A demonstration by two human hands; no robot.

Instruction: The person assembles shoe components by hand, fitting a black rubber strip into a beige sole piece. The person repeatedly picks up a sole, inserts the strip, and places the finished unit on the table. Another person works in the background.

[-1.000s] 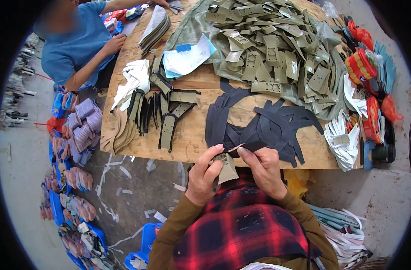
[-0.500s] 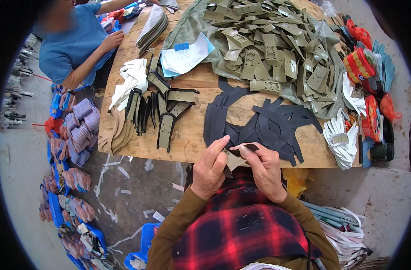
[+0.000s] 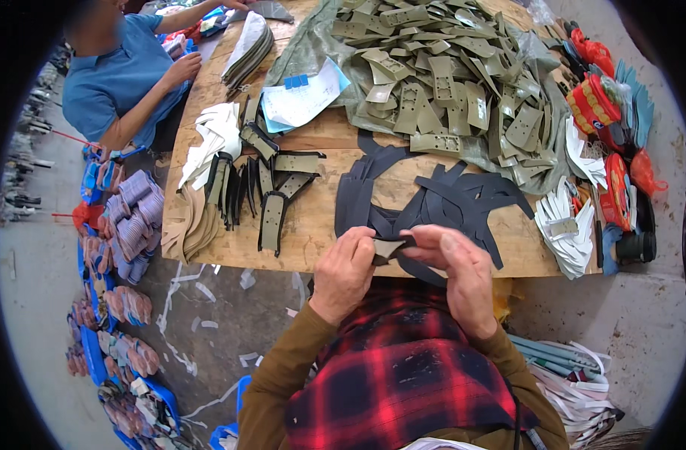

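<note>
Above the table's front edge, my left hand is closed on a small olive-green curved piece with black edging along it. My right hand meets the piece from the other side, its fingers pressed together on a black strip whose loose part hangs below. The fingertips partly hide where strip and piece meet. Just beyond my hands lies a pile of loose black strips. Further left are several olive pieces with black edges.
A large heap of olive pieces lies on a green sheet at the back. White strips sit at right; white and tan pieces at left. Papers lie mid-table. A person in blue works at far left.
My right hand has turned and its fingers have straightened along the piece. A length of black strip now hangs beneath it. My left hand keeps its hold, slightly further left.
</note>
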